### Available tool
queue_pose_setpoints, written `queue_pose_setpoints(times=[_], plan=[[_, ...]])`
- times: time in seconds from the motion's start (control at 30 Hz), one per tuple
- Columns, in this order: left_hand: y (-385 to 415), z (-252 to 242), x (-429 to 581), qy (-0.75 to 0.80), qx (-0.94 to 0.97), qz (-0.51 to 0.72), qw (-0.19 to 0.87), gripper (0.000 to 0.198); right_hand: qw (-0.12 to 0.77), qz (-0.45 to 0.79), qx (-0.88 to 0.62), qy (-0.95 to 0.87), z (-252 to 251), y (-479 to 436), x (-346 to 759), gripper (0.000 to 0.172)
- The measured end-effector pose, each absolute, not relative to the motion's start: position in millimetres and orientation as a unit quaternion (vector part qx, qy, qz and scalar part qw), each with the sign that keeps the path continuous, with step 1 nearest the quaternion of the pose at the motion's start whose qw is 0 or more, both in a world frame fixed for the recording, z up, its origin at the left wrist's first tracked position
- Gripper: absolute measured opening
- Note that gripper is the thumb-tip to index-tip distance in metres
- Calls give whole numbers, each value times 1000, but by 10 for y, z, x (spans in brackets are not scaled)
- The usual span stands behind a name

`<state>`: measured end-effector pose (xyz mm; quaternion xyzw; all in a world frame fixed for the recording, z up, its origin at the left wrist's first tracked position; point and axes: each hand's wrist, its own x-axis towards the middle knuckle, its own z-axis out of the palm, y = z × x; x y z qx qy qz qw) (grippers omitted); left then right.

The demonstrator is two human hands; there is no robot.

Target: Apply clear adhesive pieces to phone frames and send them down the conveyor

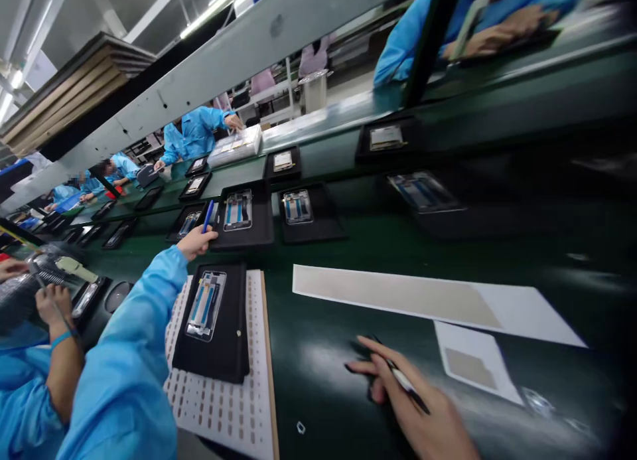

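My left hand (198,241) is closed, with a blue pen (208,216) sticking up from it. Its fingertips grip the near left corner of a black tray (263,233), where a phone frame (238,210) with blue strips lies. In my right hand (423,407), low over the green bench, is a slim black-and-white tool (405,382), its dark tips pointing left; blur hides its exact kind. Between my hands, nearer me, another phone frame (206,305) rests in stacked black trays (229,357) on a white perforated board (219,407).
A long pale adhesive sheet (388,293) and a smaller sheet (470,360) lie on the bench (318,354) at right. More trays, such as one black tray (323,229), line the far side. A co-worker's hand (54,305) works at left; other people in blue sit opposite.
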<state>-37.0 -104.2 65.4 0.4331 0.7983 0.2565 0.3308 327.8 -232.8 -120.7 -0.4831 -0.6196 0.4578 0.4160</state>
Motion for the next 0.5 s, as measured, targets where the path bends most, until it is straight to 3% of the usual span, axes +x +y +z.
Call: queue_pose_setpoints(times=[0.1, 0.23, 0.33, 0.4, 0.5], plan=[[-1790, 737, 22, 763, 452, 271, 375, 25, 489, 439, -498, -566, -1011, -2344, 3300, 49], [-2795, 458, 605, 676, 424, 259, 543, 48, 582, 320, -580, -472, -670, -2356, 3515, 46], [-3307, 11, 985, 657, 391, 226, 604, 51, 543, 232, -639, -493, -559, -2336, 3719, 50], [-3515, -279, 1167, 651, 378, 219, 621, 48, 496, 237, -643, -533, -625, -2317, 3812, 51], [-3684, -499, 1294, 667, 423, 220, 572, 40, 440, 256, -626, -592, -868, -2319, 3857, 46]])
